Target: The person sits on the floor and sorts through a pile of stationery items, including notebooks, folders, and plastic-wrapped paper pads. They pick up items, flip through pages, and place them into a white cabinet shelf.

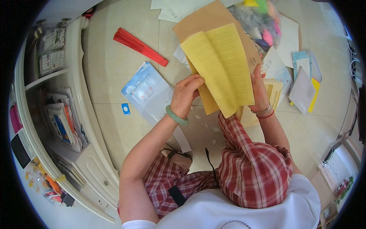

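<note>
Yellow printed sheets [217, 65] are held up in front of me, with a crease down the middle and their lower left part curling forward. My left hand [185, 92] is closed on their left edge, thumb on top. Behind them lies a large brown kraft paper envelope [207, 17]. My right hand [260, 91] grips along the right side of the envelope and sheets, thumb pointing up; its other fingers are mostly hidden behind the paper. A green bangle circles my left wrist, and a silver bracelet and red cord are on my right.
A folded red fan-like item [140, 47], a blue-and-white booklet [146, 91] and a small blue card [126, 109] lie on the tiled floor. Far right are a bag of colourful items [263, 23] and folders [305, 86]. An open cabinet [87, 107] stands left.
</note>
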Action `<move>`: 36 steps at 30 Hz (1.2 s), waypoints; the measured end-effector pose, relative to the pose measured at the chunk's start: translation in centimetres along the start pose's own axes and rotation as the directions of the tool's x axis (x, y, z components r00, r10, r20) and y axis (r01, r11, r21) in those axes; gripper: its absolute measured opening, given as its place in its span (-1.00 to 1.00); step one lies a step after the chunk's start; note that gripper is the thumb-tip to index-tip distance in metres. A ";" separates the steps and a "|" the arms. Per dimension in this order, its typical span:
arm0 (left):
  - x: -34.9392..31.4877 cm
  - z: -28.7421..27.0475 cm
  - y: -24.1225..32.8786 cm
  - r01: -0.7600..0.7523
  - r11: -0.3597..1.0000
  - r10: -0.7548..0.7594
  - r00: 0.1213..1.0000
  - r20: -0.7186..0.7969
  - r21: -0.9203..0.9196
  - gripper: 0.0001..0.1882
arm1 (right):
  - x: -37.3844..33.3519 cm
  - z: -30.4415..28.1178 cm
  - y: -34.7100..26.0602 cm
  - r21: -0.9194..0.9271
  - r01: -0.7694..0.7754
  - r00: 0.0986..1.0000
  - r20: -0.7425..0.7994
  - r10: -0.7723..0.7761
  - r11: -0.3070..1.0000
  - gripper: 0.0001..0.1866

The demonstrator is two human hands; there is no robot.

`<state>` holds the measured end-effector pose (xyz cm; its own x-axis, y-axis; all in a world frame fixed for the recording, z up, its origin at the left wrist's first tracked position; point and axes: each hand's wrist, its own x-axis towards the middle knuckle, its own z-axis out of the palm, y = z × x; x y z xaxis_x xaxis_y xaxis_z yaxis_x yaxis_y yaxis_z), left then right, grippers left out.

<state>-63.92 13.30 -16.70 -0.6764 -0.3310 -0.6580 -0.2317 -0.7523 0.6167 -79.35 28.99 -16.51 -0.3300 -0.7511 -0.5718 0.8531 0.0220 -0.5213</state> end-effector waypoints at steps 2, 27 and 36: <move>-0.1 -0.1 0.1 0.000 1.000 0.000 1.000 0.000 0.005 -0.75 | 0.1 0.0 0.1 0.036 -0.012 1.000 -0.008 0.012 0.999 -0.23; -6.4 -14.2 -3.8 0.058 0.925 0.087 0.929 -0.359 0.375 -0.74 | 6.6 3.4 10.3 -0.728 0.035 0.972 0.185 0.147 0.684 -0.49; -6.2 -23.3 -7.3 0.140 0.870 0.139 0.850 -0.507 0.473 -0.74 | 8.6 4.7 17.2 -0.841 0.085 0.943 0.241 0.229 0.535 -0.36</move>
<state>-41.75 7.60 -27.16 -0.2529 -0.6753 -0.6928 -0.6271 -0.4309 0.6489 -65.57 19.81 -27.40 -0.0188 -0.8623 -0.5060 0.0887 0.5026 -0.8599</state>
